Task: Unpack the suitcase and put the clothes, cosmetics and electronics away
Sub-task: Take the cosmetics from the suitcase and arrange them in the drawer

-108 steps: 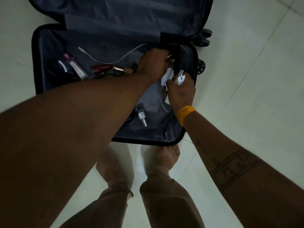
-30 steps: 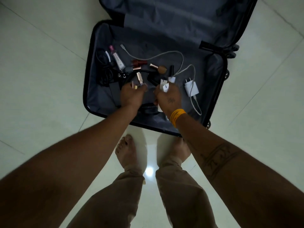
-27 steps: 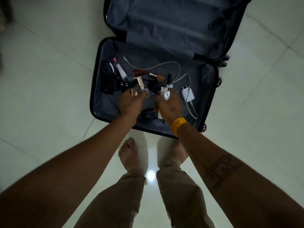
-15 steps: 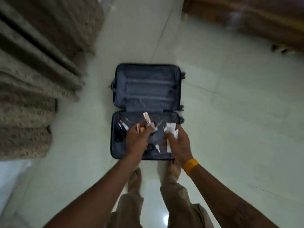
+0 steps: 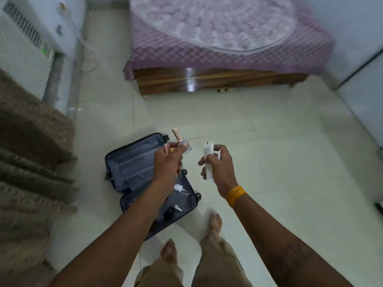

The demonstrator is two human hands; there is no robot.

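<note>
Head view: both hands hold cosmetics above the open suitcase [image 5: 134, 162].
Left hand [image 5: 169, 162] grips a gold-capped bottle [image 5: 179, 139]; right hand [image 5: 218, 164] grips white tubes [image 5: 207, 154]; bare floor [image 5: 279, 141] reaches the bed [image 5: 217, 59] at upper centre.

Pale glossy floor tiles [image 5: 259, 141]; a wooden bed [image 5: 207, 79] at twelve o'clock under a purple patterned cover [image 5: 207, 52] (lighter centre); brown curtains [image 5: 31, 162] at nine o'clock.

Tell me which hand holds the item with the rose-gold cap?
The left hand: its small bottle has a rose-gold cap sticking up. The right hand grips white tubes instead.
</note>
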